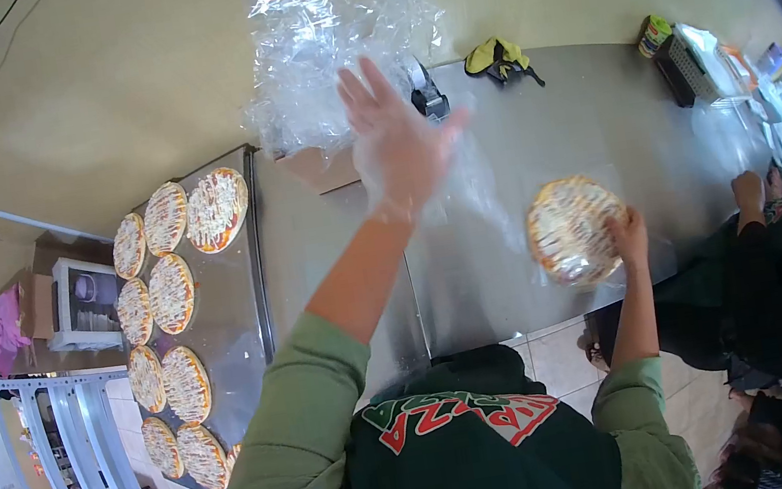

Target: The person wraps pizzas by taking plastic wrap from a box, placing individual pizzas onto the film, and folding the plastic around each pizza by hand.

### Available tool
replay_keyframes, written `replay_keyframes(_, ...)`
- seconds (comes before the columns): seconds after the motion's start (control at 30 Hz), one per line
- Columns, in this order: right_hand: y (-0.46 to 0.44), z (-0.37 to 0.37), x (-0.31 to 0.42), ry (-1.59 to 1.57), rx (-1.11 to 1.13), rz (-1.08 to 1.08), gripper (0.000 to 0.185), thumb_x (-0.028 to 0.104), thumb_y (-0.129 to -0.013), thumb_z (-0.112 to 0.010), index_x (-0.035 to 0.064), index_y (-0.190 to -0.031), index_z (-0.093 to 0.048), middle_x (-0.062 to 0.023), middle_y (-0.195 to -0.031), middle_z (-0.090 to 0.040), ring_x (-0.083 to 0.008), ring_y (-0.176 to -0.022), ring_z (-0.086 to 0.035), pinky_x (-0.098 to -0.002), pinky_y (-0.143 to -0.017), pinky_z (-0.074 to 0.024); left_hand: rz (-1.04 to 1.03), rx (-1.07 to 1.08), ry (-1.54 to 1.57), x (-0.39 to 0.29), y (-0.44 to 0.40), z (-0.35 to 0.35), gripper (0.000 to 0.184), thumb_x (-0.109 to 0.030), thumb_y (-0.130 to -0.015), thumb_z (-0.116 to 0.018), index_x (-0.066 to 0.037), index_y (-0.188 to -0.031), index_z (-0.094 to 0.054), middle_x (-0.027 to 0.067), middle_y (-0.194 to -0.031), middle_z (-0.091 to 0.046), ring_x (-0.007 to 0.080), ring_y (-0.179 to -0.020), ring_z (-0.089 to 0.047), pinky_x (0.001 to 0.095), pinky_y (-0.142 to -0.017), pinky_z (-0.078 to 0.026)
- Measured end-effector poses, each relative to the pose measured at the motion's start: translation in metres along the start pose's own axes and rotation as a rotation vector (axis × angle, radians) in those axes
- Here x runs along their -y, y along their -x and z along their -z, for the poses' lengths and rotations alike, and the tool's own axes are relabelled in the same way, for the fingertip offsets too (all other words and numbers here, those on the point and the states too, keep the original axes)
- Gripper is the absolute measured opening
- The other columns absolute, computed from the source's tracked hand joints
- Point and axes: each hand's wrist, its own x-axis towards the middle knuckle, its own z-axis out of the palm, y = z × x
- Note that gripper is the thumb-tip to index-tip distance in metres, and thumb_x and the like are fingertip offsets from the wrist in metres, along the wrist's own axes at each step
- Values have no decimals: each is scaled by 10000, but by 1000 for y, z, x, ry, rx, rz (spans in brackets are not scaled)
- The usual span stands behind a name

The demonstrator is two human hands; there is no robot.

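Note:
My left hand (pixel 402 147) is raised over the table in front of a heap of clear plastic bags (pixel 310 74). Its fingers are spread and slightly blurred, and a faint sheet of clear plastic shows beside the wrist. My right hand (pixel 629 234) grips the right edge of a round pizza (pixel 571 230) topped with shredded cheese. Shiny clear plastic appears to cover this pizza, which rests on the metal table (pixel 489 291).
Several unwrapped pizzas (pixel 173 292) lie on a dark tray (pixel 235 354) at left. Behind my left hand are a tape dispenser (pixel 430 97) and a cardboard box (pixel 319 167). A yellow-black cloth item (pixel 497 59) lies farther back. Another person's hand (pixel 749 191) is at right, near a basket (pixel 688 63).

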Motion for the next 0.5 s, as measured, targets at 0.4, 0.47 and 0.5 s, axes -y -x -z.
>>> replay_keyframes(0.4, 22, -46, 112, 442, -101, 181, 666, 475, -848, -525, 137, -1379, -305, -186, -1415, -264, -367, -1292, -269, -564, -1007, -234, 828, -146, 1224, 115, -77, 66, 217, -192, -905, -447, -7, -1002, -503, 123, -936, -575, 294, -838, -590, 370, -733, -507)
replay_keyframes(0.47, 28, -66, 194, 106, -197, 641, 700, 404, -810, -620, 84, -1357, -325, -205, -1365, -332, -383, -1245, -330, -493, -1003, -288, 841, -110, 1407, 132, -77, 79, 191, -176, -916, -432, -17, -981, -514, 106, -935, -569, 289, -803, -600, 374, -722, -516)
replay_keyframes(0.5, 34, -79, 236, -23, -134, 745, 715, 371, -798, -646, 77, -1361, -317, -199, -1368, -335, -369, -1249, -331, -468, -1005, -295, 798, -52, 1494, 140, -70, 87, 189, -174, -915, -441, -13, -985, -510, 105, -959, -563, 286, -795, -605, 374, -731, -520)
